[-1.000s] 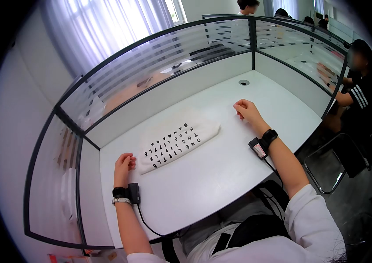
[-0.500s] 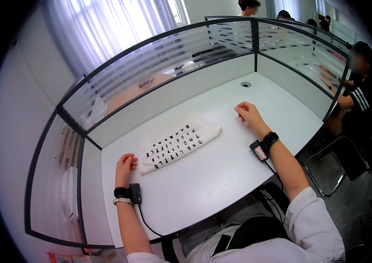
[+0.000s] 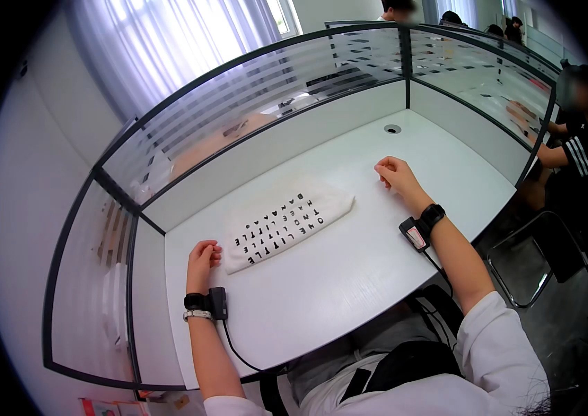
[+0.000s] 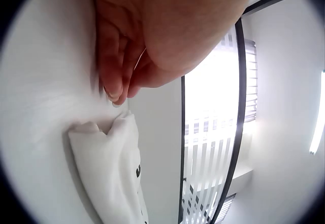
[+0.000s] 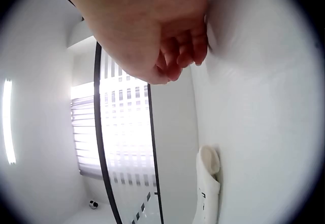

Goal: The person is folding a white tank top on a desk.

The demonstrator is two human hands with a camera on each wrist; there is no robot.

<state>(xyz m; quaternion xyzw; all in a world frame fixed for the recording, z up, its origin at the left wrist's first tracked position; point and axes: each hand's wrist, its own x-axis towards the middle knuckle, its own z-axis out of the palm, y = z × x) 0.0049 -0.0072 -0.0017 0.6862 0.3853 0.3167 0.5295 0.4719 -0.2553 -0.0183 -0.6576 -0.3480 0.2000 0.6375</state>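
A folded white cloth (image 3: 287, 232) with rows of black lettering lies flat on the white desk (image 3: 321, 305), between the two hands. My left hand (image 3: 203, 258) rests on the desk just off the cloth's left end, fingers loosely curled around nothing. In the left wrist view its fingertips (image 4: 116, 99) sit close to the cloth's folded edge (image 4: 109, 163). My right hand (image 3: 396, 177) lies on the desk beyond the cloth's right end, its fingers loosely bent and holding nothing. From the right wrist, the cloth's rolled end (image 5: 209, 165) shows some way from that hand.
Low partitions with striped glass (image 3: 238, 125) enclose the desk at the back and sides. A cable hole (image 3: 392, 129) is set in the far right corner. Cabled cameras (image 3: 414, 234) are strapped to both wrists. To the right, another person (image 3: 574, 152) sits beyond the partition.
The whole head view has shifted slightly. Both hands keep their places beside the cloth, and the cloth lies as before.
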